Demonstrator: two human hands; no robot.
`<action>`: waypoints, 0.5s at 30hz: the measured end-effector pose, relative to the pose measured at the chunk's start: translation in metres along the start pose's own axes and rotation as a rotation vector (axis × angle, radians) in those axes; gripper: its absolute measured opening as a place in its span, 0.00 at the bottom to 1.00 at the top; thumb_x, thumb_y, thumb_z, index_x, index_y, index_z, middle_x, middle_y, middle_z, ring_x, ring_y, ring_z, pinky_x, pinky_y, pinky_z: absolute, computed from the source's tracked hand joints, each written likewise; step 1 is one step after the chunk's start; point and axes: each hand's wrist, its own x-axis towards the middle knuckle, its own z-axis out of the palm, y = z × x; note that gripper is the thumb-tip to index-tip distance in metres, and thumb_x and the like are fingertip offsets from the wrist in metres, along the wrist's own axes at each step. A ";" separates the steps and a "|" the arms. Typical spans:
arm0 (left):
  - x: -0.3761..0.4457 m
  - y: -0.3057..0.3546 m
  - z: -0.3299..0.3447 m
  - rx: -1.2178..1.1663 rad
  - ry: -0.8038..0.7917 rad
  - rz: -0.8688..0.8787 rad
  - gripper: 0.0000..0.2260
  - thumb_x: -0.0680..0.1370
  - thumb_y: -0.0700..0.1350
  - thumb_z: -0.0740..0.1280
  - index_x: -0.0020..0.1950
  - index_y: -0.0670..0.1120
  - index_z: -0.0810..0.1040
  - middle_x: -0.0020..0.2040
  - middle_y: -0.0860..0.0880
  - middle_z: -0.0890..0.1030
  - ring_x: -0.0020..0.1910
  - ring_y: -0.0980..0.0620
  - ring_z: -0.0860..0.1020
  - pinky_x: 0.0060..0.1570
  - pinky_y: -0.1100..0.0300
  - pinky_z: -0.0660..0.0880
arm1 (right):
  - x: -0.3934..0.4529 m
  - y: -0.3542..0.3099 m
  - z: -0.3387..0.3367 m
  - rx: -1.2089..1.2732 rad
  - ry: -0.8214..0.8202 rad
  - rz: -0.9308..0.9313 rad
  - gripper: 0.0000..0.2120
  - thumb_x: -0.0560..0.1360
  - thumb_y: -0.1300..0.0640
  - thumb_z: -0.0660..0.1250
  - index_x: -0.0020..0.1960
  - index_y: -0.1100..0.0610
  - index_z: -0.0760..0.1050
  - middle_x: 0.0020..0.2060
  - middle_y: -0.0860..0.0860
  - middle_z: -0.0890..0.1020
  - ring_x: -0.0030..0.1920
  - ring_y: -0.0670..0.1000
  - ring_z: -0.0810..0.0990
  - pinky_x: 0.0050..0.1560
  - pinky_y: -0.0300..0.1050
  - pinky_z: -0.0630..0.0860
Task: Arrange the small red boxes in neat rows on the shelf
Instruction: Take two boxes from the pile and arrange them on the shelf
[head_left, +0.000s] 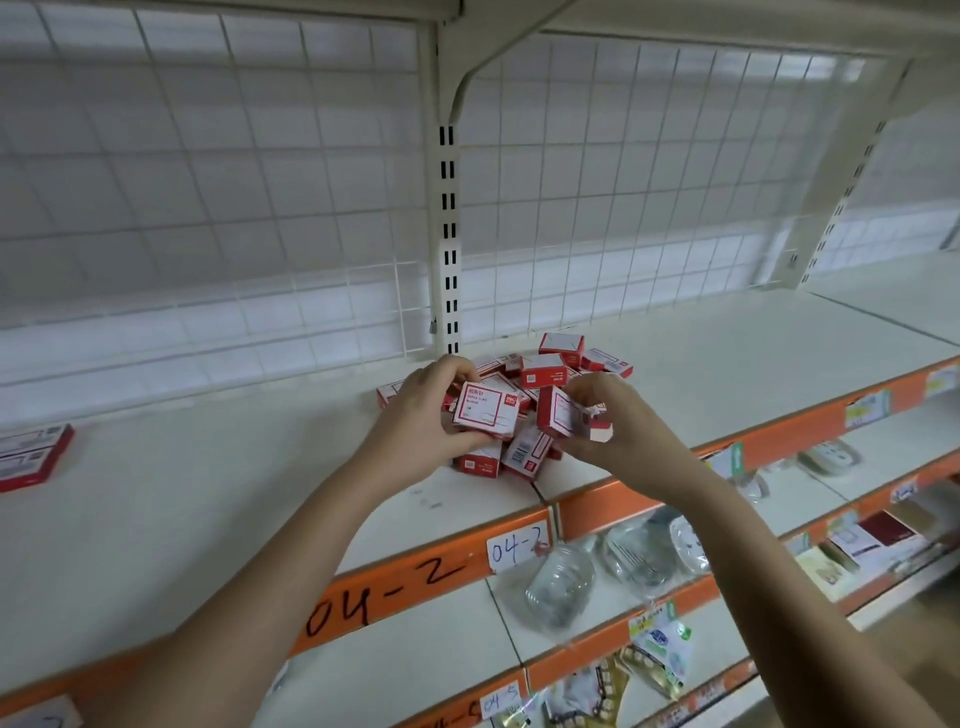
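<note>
A loose heap of small red-and-white boxes (545, 371) lies on the white shelf (208, 493), in front of the slotted upright. My left hand (415, 421) grips one box (485, 410) with its white label facing me, just above the heap. My right hand (618, 431) holds another red box (557, 413) on edge, close beside the first. Under both hands lie more boxes (524, 452), tipped at odd angles. At the far left of the shelf, two red boxes (31, 457) sit side by side near the frame edge.
A wire grid back panel (234, 208) rises behind the shelf. The orange front strip (395, 587) carries handwritten "04-2" labels. Lower shelves at the right hold plastic packets (561, 582) and other small goods. Bare shelf surface stretches between the heap and the left boxes.
</note>
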 end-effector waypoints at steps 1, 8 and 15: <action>-0.005 0.002 -0.002 -0.019 0.016 -0.008 0.23 0.67 0.51 0.76 0.56 0.56 0.67 0.57 0.56 0.74 0.58 0.55 0.71 0.54 0.58 0.70 | -0.001 -0.004 0.001 0.038 0.010 -0.004 0.17 0.70 0.56 0.72 0.56 0.52 0.70 0.52 0.48 0.75 0.53 0.50 0.74 0.55 0.45 0.75; -0.031 0.011 -0.009 -0.128 0.091 -0.058 0.23 0.67 0.49 0.76 0.54 0.60 0.68 0.55 0.62 0.74 0.56 0.59 0.73 0.51 0.63 0.73 | -0.008 -0.024 0.004 0.436 -0.039 0.018 0.17 0.71 0.62 0.72 0.56 0.52 0.71 0.50 0.46 0.78 0.51 0.45 0.78 0.55 0.41 0.76; -0.048 0.018 -0.010 -0.206 0.181 -0.100 0.23 0.67 0.46 0.77 0.54 0.60 0.69 0.56 0.59 0.77 0.53 0.68 0.73 0.45 0.80 0.67 | -0.015 -0.026 0.011 1.012 -0.031 0.034 0.21 0.69 0.70 0.67 0.59 0.59 0.70 0.45 0.52 0.84 0.48 0.49 0.83 0.45 0.36 0.77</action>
